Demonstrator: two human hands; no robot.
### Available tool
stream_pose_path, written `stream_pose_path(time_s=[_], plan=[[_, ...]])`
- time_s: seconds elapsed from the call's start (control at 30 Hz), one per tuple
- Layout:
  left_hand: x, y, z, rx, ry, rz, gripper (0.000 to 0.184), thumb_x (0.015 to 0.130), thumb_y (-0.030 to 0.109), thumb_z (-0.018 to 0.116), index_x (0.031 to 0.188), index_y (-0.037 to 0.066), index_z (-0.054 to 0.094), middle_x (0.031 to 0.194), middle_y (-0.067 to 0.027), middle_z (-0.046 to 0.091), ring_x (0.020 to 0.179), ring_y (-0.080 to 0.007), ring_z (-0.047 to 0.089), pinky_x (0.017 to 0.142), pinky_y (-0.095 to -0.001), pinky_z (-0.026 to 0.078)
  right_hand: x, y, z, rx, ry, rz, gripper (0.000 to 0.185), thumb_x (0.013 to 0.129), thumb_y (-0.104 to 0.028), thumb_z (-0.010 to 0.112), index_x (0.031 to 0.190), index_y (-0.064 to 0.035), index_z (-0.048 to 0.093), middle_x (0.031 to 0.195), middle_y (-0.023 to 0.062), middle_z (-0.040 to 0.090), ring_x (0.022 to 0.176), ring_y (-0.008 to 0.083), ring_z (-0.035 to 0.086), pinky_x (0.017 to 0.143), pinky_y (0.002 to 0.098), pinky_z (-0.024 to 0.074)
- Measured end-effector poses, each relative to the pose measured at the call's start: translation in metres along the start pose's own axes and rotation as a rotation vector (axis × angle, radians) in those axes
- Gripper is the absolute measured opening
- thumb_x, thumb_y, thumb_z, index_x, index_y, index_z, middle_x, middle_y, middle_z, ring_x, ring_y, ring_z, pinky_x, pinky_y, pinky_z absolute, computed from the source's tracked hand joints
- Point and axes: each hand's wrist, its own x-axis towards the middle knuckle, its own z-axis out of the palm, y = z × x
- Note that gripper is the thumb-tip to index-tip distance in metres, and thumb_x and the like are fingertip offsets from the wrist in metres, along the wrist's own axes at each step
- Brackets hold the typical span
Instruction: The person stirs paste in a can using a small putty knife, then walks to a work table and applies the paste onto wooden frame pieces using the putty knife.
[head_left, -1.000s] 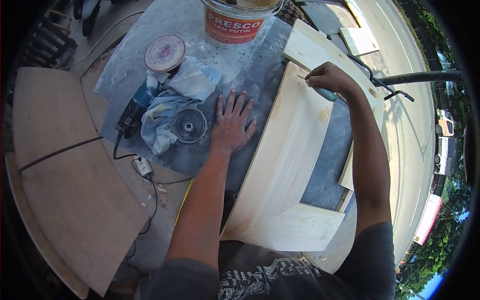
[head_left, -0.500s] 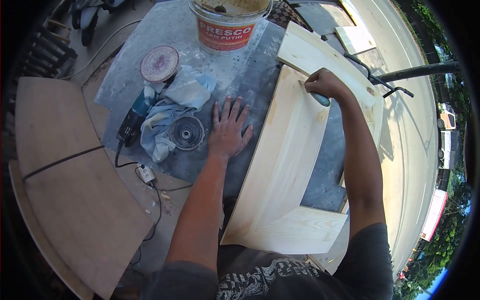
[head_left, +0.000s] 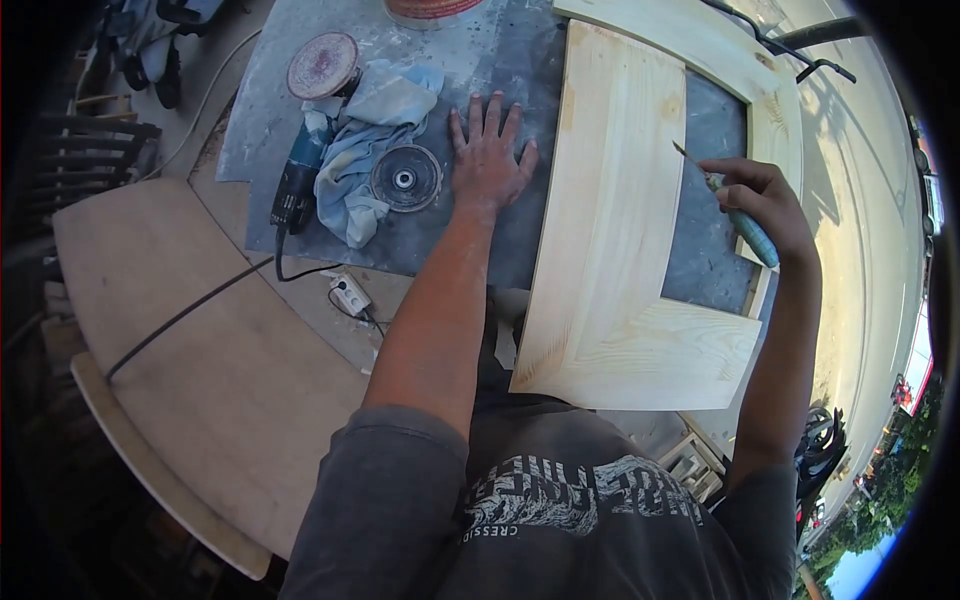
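Note:
My left hand point(head_left: 489, 165) lies flat on the grey worktop point(head_left: 520, 90), fingers spread, just left of a pale wooden frame point(head_left: 620, 170). In my right hand point(head_left: 765, 200) is a slim hand tool point(head_left: 755, 238) with a green handle and a thin metal tip; its exact kind I cannot make out. Its tip points up and left, near the frame's inner edge and apparently above it. Beside my left hand sit a round black disc point(head_left: 406, 178) and a crumpled light-blue cloth point(head_left: 385, 110). A teal-and-black angle grinder point(head_left: 302, 165) with a worn round pad point(head_left: 323, 66) lies further left.
A red-labelled bucket point(head_left: 432, 8) is cut off at the top. Bottom left, a large curved brown board point(head_left: 200, 350) stands with a black cable point(head_left: 190, 318) across it. A white power strip point(head_left: 350, 294) hangs by the worktop's edge. A road point(head_left: 870, 250) runs along the right.
My right hand has drawn the tool down and right, off the frame's upper part toward its inner edge. My view has tilted downward. My left hand stays flat on the worktop.

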Motion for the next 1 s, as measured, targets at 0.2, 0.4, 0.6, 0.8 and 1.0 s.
stream_pose_path(time_s=[0.2,0.4,0.6,0.8,1.0], plan=[[-0.002,-0.002,0.014,0.016,0.166,0.07,0.055,0.093,0.042,0.046,0.138,0.01,0.049,0.15,-0.0155,0.036,0.144,-0.0363,0.022,0.117,-0.0575,0.008,-0.188,0.096,0.052,0.568,0.222,0.16,0.045,0.074,-0.007,0.061,0.118,0.0031,0.064,0.067,0.0004,0.052,0.054,0.0075,0.051,0.048,0.021,0.0431],[-0.053,-0.013,-0.003,-0.095,0.057,0.251,0.052,0.093,0.038,0.052,0.136,0.009,0.051,0.149,-0.0151,0.037,0.144,-0.0356,0.023,0.117,-0.0554,0.011,-0.318,0.142,0.104,0.687,0.472,0.287,0.044,0.079,-0.009,0.058,0.121,0.0033,0.06,0.072,0.0027,0.055,0.054,0.0087,0.053,0.048,0.0208,0.0459],[-0.168,0.02,-0.048,-0.21,-0.02,0.363,0.06,0.086,0.027,0.064,0.141,0.012,0.045,0.153,-0.0158,0.03,0.145,-0.0358,0.021,0.117,-0.0554,0.014,-0.403,0.177,0.153,0.766,0.622,0.326,0.045,0.079,-0.007,0.058,0.123,0.0012,0.06,0.074,0.0018,0.054,0.058,0.0091,0.054,0.049,0.0217,0.0471],[-0.206,0.058,-0.06,-0.133,-0.116,0.663,0.072,0.08,0.014,0.066,0.146,0.017,0.039,0.155,-0.0151,0.025,0.148,-0.0351,0.014,0.117,-0.0591,0.01,-0.465,0.18,0.197,0.811,0.739,0.324,0.043,0.081,-0.005,0.061,0.124,-0.0011,0.061,0.072,0.0001,0.054,0.054,0.0079,0.052,0.048,0.0215,0.0444],[-0.202,0.066,-0.06,0.135,-0.132,0.844,0.071,0.079,0.005,0.057,0.147,0.017,0.039,0.157,-0.01,0.025,0.148,-0.033,0.013,0.117,-0.0622,0.006,-0.511,0.182,0.241,0.848,0.791,0.274,0.041,0.081,-0.005,0.061,0.122,-0.0013,0.063,0.072,0.0008,0.055,0.056,0.0082,0.054,0.048,0.0223,0.0455]])
